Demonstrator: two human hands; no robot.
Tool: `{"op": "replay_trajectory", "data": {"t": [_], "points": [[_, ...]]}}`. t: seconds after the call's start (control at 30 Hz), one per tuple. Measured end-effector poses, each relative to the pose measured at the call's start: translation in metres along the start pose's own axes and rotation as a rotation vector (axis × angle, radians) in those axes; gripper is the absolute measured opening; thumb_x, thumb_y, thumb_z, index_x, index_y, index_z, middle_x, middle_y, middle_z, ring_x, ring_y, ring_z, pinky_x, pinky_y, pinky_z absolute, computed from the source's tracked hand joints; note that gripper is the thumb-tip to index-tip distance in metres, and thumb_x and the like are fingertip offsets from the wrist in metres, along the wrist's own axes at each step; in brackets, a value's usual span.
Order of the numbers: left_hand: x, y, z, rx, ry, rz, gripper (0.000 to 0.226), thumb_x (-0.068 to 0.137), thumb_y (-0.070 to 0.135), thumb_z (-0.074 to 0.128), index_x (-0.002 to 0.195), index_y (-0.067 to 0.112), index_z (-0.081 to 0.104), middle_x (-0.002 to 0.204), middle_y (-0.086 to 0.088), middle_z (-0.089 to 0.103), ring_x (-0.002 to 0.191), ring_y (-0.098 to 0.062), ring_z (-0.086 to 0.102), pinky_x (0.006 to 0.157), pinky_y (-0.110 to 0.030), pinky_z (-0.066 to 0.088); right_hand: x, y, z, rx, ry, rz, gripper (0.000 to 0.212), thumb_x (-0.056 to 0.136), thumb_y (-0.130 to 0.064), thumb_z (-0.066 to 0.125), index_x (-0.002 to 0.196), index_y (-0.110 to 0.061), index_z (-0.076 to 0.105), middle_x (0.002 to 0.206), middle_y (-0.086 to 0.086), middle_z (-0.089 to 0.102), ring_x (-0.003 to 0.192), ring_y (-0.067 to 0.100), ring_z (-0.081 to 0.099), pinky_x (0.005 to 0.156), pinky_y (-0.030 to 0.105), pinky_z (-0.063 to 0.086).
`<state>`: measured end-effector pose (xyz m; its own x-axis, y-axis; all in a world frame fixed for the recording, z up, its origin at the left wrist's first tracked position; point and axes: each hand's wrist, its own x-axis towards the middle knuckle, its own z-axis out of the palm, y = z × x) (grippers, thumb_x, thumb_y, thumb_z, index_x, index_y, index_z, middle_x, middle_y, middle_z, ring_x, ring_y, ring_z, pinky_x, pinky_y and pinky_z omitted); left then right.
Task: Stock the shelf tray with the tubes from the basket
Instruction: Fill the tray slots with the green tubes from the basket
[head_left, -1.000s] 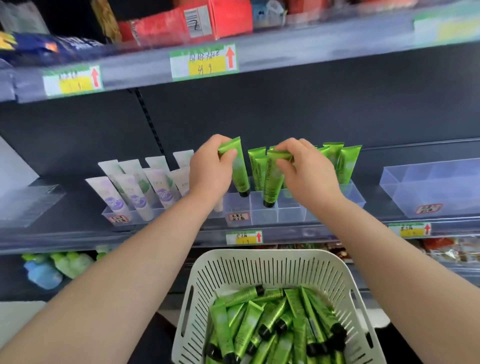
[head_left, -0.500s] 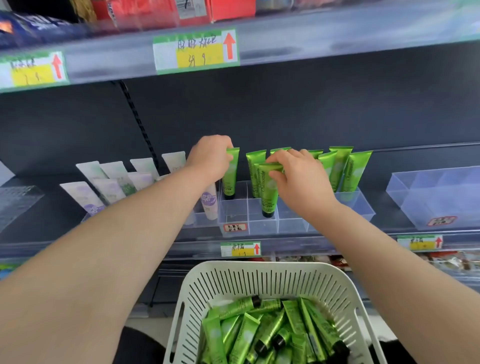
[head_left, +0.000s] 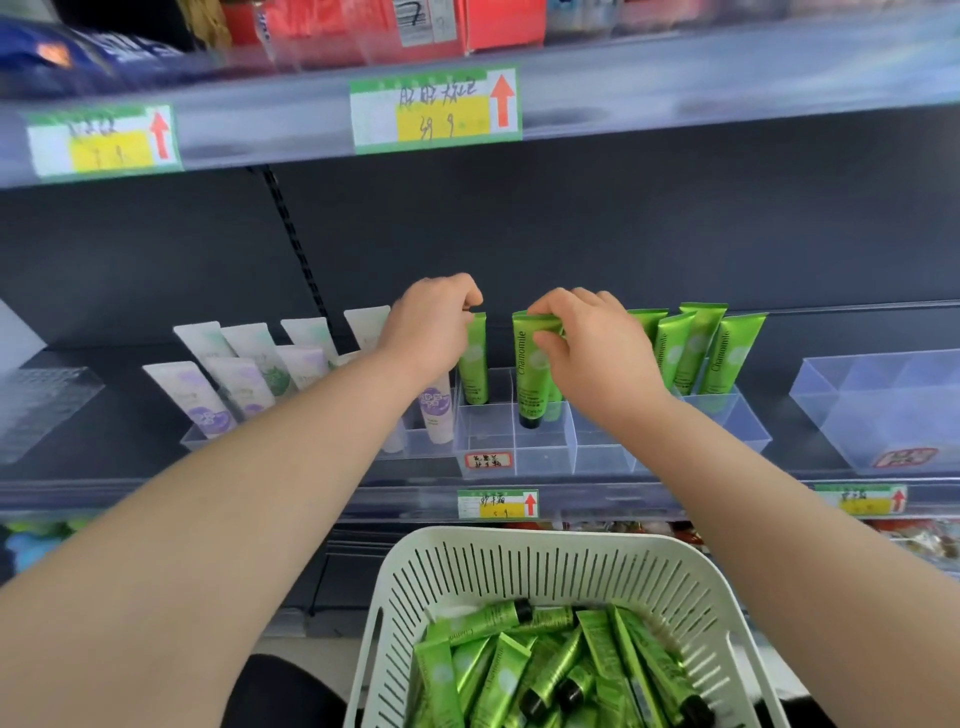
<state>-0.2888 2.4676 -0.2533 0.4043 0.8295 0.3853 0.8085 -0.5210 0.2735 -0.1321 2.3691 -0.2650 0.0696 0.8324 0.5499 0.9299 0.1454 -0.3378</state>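
Green tubes (head_left: 545, 670) lie heaped in the white slotted basket (head_left: 519, 540) nearest to me, caps pointing every way. Above its rim I see a price label (head_left: 497, 504) on the shelf edge, and behind that the clear shelf tray (head_left: 519, 457) with its front compartments bare.

My left hand (head_left: 431, 325) has its fingers curled over the crimped top of one tube (head_left: 475, 364), pinching it as it stands cap down in a rear compartment at the tray's left end. My right hand (head_left: 597, 348) pinches the top of a second tube (head_left: 531, 374), marked Chamomile, black cap down in the next compartment to the right.

More standing tubes (head_left: 722, 353) lean in a row at the tray's right end. White tubes (head_left: 208, 395) fill the tray to the left, and an empty clear bin (head_left: 883, 405) sits well off to the right.
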Motion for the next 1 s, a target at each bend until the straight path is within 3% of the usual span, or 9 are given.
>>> {"op": "replay_trajectory", "data": {"t": [0.23, 0.5, 1.0], "points": [[-0.042, 0.000, -0.013, 0.028, 0.034, 0.076, 0.025, 0.093, 0.005, 0.050, 0.113, 0.014, 0.062, 0.106, -0.004, 0.065, 0.105, -0.023, 0.053, 0.078, -0.039, 0.046, 0.019, -0.017, 0.009, -0.005, -0.020, 0.001, 0.022, 0.093, -0.020, 0.053, 0.114, -0.019, 0.059, 0.109, 0.002, 0.062, 0.102, 0.028, 0.051, 0.083, 0.043, 0.043], [-0.069, -0.019, -0.011, 0.069, -0.058, 0.160, 0.029, 0.093, 0.002, 0.049, 0.112, 0.015, 0.066, 0.113, -0.003, 0.066, 0.111, -0.022, 0.051, 0.087, -0.040, 0.047, 0.039, -0.025, 0.026, -0.034, -0.027, -0.013, 0.026, 0.094, -0.018, 0.052, 0.119, -0.015, 0.058, 0.110, 0.007, 0.062, 0.102, 0.032, 0.053, 0.080, 0.040, 0.043], [-0.084, -0.025, 0.007, 0.026, -0.086, 0.103, 0.033, 0.090, -0.002, 0.057, 0.113, 0.019, 0.064, 0.116, 0.000, 0.064, 0.112, -0.018, 0.050, 0.083, -0.035, 0.047, 0.035, -0.015, 0.057, -0.237, -0.183, -0.024, 0.029, 0.094, -0.015, 0.050, 0.121, -0.022, 0.058, 0.111, 0.003, 0.065, 0.105, 0.027, 0.056, 0.087, 0.039, 0.033]]}}
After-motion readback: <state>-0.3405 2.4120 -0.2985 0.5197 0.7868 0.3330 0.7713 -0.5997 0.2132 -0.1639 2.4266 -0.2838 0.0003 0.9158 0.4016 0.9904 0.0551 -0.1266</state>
